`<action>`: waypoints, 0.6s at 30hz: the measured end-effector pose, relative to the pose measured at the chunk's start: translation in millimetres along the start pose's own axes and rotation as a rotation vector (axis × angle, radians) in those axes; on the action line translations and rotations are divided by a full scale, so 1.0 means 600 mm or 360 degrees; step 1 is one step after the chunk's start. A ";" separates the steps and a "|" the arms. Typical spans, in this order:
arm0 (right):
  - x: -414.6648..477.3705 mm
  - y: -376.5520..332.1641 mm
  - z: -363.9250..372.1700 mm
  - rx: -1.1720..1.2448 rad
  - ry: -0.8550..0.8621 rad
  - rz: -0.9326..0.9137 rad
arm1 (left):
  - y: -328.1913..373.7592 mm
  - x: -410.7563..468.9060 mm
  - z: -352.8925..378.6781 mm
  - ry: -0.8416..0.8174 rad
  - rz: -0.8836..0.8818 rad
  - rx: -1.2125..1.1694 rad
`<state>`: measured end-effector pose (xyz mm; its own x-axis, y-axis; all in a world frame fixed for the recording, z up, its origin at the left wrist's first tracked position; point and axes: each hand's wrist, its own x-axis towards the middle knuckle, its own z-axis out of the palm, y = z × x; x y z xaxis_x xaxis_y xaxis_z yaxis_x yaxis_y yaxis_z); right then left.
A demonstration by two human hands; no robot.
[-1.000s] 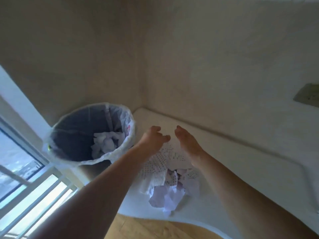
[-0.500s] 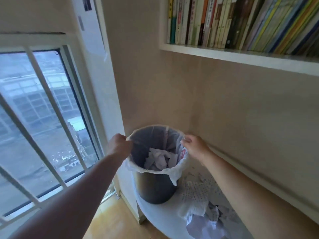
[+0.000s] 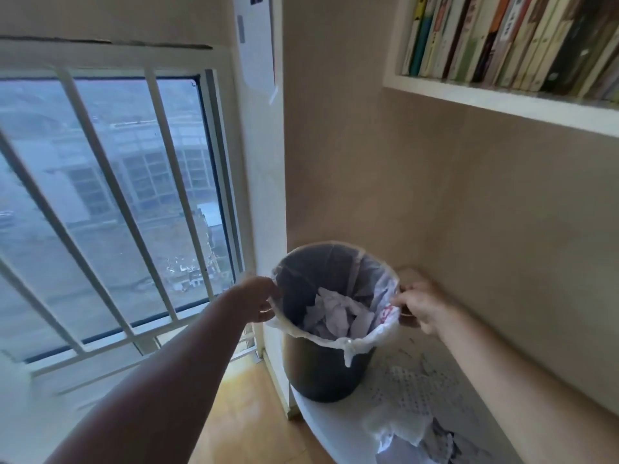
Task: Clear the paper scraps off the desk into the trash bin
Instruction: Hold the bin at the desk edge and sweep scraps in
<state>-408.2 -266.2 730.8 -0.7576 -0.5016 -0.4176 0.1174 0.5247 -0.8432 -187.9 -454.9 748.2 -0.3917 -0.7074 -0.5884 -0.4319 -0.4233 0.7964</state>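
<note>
A dark round trash bin with a clear plastic liner stands on the left end of the white desk. Crumpled white paper lies inside it. My left hand grips the bin's rim on its left side. My right hand grips the rim and liner on the right side. On the desk to the right of the bin lie more paper scraps, some dotted, some crumpled, running off the bottom edge of the view.
A barred window fills the left. Above the desk on the right, a white shelf holds a row of books. A beige wall corner stands behind the bin. Wooden floor shows below the desk's left edge.
My hands left the scraps on the desk and went up to the bin, one on each side of the rim. The view rose, bringing the window and shelf in.
</note>
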 end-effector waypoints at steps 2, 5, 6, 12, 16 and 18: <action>-0.024 -0.008 0.017 0.0005 -0.0056 -0.0018 | -0.013 -0.009 -0.028 -0.0038 -0.0056 0.0003; -0.074 -0.018 0.052 0.0018 -0.0104 -0.0061 | -0.037 -0.027 -0.083 -0.0083 -0.0105 0.0036; -0.092 -0.020 0.069 0.0026 -0.0128 -0.0077 | -0.048 -0.036 -0.107 -0.0110 -0.0118 0.0014; -0.179 0.004 0.200 -0.0030 -0.0314 -0.0110 | -0.122 -0.079 -0.272 -0.0184 -0.0124 0.0006; -0.216 0.065 0.295 -0.0059 -0.0419 -0.0033 | -0.177 -0.095 -0.357 -0.0138 -0.0102 0.0130; -0.222 0.102 0.336 -0.0036 -0.0413 0.0049 | -0.208 -0.099 -0.381 -0.0105 -0.0121 0.0174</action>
<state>-170.6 -306.1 666.5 -0.5635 -0.6432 -0.5184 0.1215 0.5562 -0.8221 75.2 -489.4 716.0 -0.4055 -0.6354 -0.6571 -0.5466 -0.4076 0.7315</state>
